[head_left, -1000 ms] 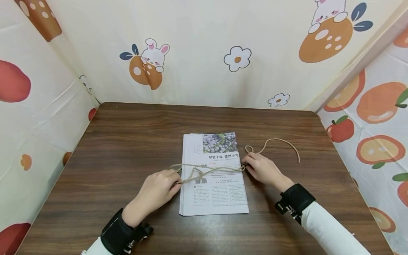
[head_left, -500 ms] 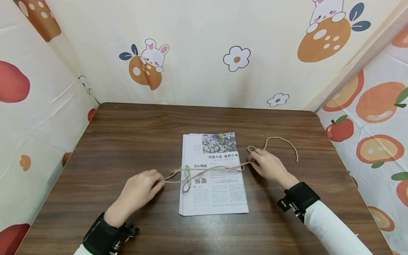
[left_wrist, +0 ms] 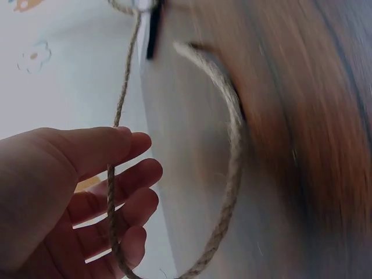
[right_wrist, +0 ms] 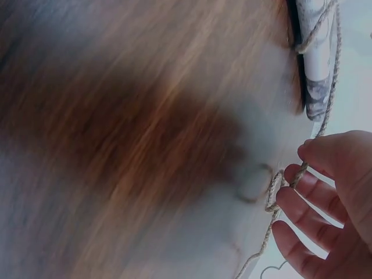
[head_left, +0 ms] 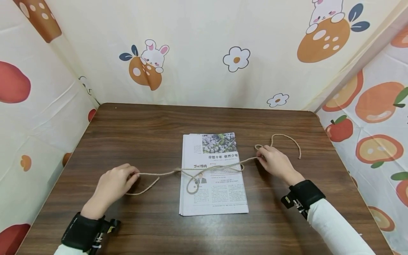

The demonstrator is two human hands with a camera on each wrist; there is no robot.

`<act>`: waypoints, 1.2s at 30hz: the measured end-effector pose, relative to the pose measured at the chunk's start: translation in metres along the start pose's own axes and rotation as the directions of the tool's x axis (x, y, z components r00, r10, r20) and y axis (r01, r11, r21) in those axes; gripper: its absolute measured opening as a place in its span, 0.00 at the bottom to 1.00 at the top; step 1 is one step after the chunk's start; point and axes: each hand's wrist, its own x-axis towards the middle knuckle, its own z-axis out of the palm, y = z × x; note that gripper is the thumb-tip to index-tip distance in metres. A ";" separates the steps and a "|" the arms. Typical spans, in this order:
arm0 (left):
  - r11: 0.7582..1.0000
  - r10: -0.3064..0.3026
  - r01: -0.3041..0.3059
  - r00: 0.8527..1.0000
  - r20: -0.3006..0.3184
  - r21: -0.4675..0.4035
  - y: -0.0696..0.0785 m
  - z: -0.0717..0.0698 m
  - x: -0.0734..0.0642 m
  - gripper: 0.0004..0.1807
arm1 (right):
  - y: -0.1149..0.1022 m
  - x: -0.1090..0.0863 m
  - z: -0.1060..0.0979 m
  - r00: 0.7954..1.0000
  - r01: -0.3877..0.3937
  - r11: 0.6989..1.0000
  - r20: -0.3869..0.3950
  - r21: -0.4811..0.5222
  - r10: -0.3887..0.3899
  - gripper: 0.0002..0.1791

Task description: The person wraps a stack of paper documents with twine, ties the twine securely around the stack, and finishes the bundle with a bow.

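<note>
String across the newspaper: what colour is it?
Tan-brown; the string shows best in the left wrist view.

"How's the bare left grip?"
"Thumb pinched to index finger, remaining fingers apart."
"And the bare right grip?"
"Pinching likewise, its white-sleeved arm slanting forward."

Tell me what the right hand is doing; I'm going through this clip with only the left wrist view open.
Observer: The right hand pinches the twine between thumb and finger.
Reviewer: What does that twine cross on its way there?
Observer: It runs across the printed face of a stack of newspapers.
Reviewer: Is there anything past the right hand?
Observer: Yes, a loose length of twine curves over the table there.
</note>
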 end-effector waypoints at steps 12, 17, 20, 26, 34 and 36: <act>0.995 -0.086 0.085 0.996 0.009 0.057 -0.038 -0.006 0.009 0.04 | 0.018 -0.005 -0.005 0.997 -0.066 0.998 0.041 -0.012 0.067 0.05; 0.988 -0.131 0.129 0.991 0.030 0.082 -0.047 -0.009 0.014 0.05 | 0.025 -0.008 -0.006 0.996 -0.078 0.997 0.044 -0.007 0.078 0.05; 0.987 -0.140 0.135 0.989 0.054 0.085 -0.046 -0.008 0.017 0.05 | 0.025 -0.008 -0.004 0.997 -0.066 0.998 0.045 -0.008 0.066 0.05; 0.995 -0.071 0.067 0.996 0.058 0.076 -0.027 -0.004 0.024 0.06 | 0.016 -0.007 0.000 0.999 -0.033 0.999 0.042 -0.014 0.033 0.06; 0.991 0.130 -0.128 0.987 -0.096 0.032 0.016 0.000 0.035 0.09 | -0.007 -0.001 0.000 1.000 0.026 1.000 0.013 -0.007 -0.026 0.07; 0.986 0.165 -0.167 0.980 -0.113 -0.001 0.029 0.003 0.038 0.09 | -0.016 0.001 0.001 0.998 0.061 0.998 0.002 0.000 -0.061 0.07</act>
